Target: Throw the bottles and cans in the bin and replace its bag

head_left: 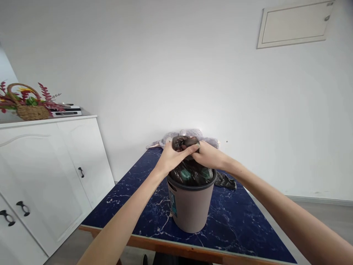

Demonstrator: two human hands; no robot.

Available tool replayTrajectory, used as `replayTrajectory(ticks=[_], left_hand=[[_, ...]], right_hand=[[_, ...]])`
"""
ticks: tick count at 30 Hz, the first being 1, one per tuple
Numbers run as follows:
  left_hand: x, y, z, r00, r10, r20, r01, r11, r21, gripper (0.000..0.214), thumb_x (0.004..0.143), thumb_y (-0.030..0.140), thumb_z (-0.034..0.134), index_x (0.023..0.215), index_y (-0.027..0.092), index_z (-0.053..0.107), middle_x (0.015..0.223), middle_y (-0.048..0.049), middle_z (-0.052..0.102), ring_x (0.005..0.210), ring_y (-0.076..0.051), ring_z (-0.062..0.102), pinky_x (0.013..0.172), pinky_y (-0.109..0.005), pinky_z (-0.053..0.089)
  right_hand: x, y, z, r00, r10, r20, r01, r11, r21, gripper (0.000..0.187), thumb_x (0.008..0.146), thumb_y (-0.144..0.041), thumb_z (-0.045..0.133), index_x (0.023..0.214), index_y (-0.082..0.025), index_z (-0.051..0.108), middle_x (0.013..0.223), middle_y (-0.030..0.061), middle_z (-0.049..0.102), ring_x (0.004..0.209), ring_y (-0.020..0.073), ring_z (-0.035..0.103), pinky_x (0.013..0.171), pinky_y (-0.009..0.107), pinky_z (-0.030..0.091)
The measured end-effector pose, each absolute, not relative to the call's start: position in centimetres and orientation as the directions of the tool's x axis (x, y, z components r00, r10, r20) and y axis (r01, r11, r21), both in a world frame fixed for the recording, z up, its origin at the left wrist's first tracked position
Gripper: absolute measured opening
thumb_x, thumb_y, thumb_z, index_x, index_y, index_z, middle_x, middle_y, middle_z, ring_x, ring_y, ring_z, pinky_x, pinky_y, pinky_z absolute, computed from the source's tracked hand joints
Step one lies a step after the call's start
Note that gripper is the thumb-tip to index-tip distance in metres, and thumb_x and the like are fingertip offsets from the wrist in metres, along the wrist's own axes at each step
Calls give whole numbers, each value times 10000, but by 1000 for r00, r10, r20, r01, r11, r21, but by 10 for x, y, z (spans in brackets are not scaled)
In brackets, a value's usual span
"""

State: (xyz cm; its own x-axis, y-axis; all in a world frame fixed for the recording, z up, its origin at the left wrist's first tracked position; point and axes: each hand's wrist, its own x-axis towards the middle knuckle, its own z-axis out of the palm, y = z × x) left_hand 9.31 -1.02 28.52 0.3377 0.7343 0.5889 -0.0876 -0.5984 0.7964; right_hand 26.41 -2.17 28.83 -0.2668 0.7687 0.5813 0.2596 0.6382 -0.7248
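A taupe plastic bin (190, 204) stands on a dark blue marble-patterned table (237, 221). Inside it sits a black rubbish bag (193, 173) with green items showing through the film. My left hand (172, 156) and my right hand (211, 154) meet above the bin. Both are closed round the gathered neck of the bag, whose bunched top sticks up between them. My forearms reach in from the bottom corners of the view.
A crumpled black bag (226, 181) lies on the table behind the bin. A grey plush toy (190, 134) rests at the far end against the wall. A white cabinet (46, 176) at left carries a flower basket (29, 105) and a white box.
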Motion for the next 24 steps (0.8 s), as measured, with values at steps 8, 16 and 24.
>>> replayTrajectory(ticks=[8,16,24], left_hand=[[90,-3,274,68,800,596,-60,-593,803,343,818,537,873,793,211,768,755,-36,719,797,-228,673,704,-312,518],[78,-13,295,204,799,566,-263,-512,818,449,935,646,720,941,197,712,615,67,358,496,-95,281,466,-247,285],[60,-23,326,527,574,627,236,-807,541,422,1077,554,497,989,227,749,1152,-102,738,1230,-295,647,1144,-458,482]], right_hand=[[279,-41,284,-362,790,496,168,578,-798,359,1012,-450,677,735,-233,606,695,-11,549,644,143,456,624,306,437],[268,-26,267,-63,926,371,-435,309,-846,449,836,-549,876,848,-245,544,586,-137,323,473,60,234,557,232,499],[255,-43,273,-294,831,472,421,556,-717,262,859,-425,752,906,-224,589,717,-7,594,629,161,519,556,307,405]])
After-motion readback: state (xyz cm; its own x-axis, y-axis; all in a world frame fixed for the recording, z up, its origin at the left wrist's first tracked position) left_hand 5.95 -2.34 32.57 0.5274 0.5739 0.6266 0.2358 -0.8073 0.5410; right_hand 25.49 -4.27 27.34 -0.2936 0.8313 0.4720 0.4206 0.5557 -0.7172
